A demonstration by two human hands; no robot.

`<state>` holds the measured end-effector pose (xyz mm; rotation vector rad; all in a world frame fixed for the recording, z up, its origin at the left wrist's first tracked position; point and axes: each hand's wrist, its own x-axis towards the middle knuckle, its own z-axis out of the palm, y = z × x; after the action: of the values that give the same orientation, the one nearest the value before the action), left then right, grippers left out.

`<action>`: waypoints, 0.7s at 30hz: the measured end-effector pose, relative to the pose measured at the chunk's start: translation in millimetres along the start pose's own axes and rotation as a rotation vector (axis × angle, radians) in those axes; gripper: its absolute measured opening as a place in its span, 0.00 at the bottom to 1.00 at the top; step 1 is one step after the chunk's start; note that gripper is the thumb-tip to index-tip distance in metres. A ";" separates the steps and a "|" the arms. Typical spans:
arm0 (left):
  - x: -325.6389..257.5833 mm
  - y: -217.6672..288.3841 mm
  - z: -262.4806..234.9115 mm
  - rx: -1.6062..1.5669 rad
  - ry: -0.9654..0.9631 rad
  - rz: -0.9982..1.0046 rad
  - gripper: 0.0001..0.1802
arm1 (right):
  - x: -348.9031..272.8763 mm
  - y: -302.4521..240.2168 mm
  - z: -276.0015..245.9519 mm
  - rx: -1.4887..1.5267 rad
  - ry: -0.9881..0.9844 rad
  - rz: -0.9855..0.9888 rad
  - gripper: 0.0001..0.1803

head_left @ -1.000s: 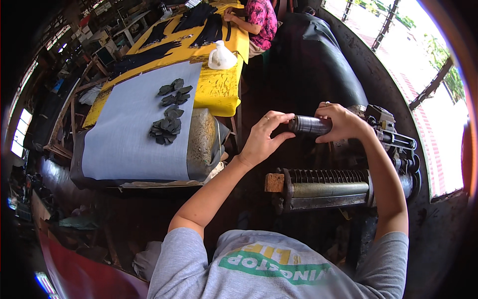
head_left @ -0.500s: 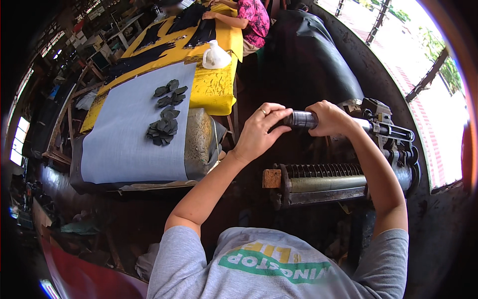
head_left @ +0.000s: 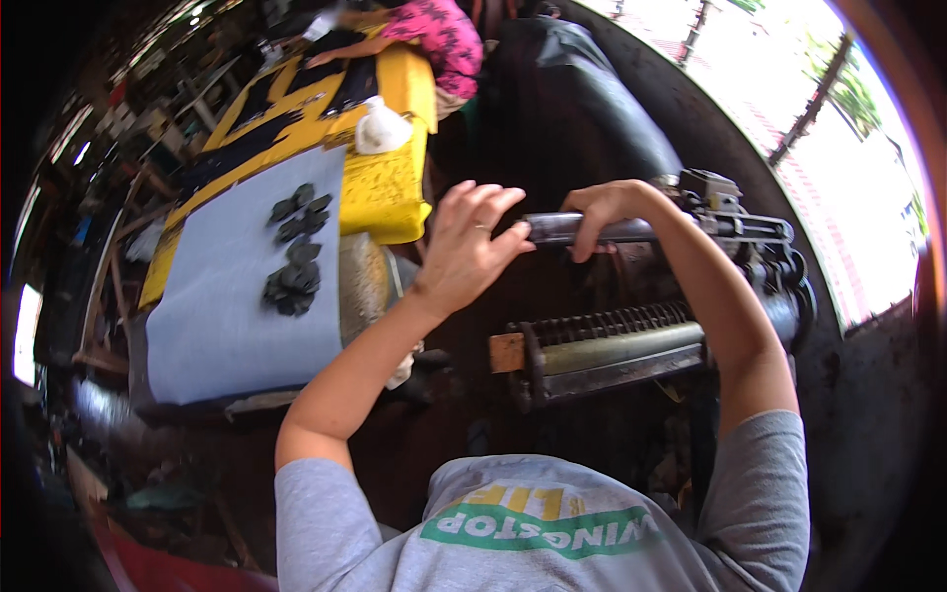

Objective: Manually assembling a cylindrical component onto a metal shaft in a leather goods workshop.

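A horizontal metal cylinder reaches left from the machine on my right. My right hand is closed over it, thumb hanging down on the near side. At its left end is my left hand, with a ring on one finger. Its fingers are stretched and apart, and the thumb tip is at the cylinder's end; whether they touch is unclear. Below them lies a toothed roller unit with a small wooden block at its left end.
Dark petal-shaped pieces lie in piles on a light grey sheet at left. Behind it, a white jug stands on a yellow-covered table. Another person works there. A large dark-covered bulk stands beyond the machine.
My left hand has loosened from the cylinder's end and spread its fingers. My right hand has shifted its grip, exposing more of the cylinder. The whole view has shifted, with the tables now further left.
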<state>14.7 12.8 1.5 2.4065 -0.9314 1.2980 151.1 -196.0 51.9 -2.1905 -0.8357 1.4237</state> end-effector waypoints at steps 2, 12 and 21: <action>4.7 -5.9 -6.7 -0.057 -0.034 0.015 0.15 | 3.3 -5.5 2.2 -0.029 0.027 0.007 0.21; 13.4 -9.6 0.2 -0.277 -0.108 -0.044 0.10 | 7.3 1.4 0.7 0.001 0.028 0.003 0.23; 7.3 -13.1 6.4 -0.168 -0.202 0.044 0.12 | -1.9 -3.7 2.4 -0.013 0.053 0.009 0.21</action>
<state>30.2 16.5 4.8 2.4293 -1.1051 0.9599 147.4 -194.5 54.5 -2.2341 -0.8194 1.3619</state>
